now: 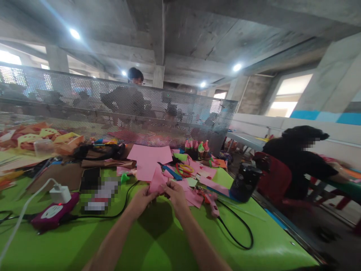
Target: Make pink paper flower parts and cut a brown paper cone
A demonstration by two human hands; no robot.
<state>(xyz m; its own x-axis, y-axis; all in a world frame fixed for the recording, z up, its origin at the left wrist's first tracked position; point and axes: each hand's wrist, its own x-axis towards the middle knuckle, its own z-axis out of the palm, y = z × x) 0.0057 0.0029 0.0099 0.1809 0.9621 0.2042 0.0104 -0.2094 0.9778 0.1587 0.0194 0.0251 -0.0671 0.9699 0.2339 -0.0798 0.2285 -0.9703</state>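
A small piece of pink paper [156,182] is held up between my two hands over the green table [135,244]. My left hand [143,199] pinches its lower left side. On its right edge the fingers of my right hand [174,191] are closed. Behind it lies a larger pink sheet [149,160], and to the right are several pink scraps [193,197]. Scissors with red and yellow handles [184,170] rest among the scraps. A pink glue gun [211,205] with a black cord lies right of my right hand.
At left, a white charger [60,194] sits in a purple power strip [53,216]. A dark jar [245,182] stands near the right table edge. A perforated metal screen [113,109] runs behind the table. One person [299,162] sits at right; another [126,98] is beyond the screen.
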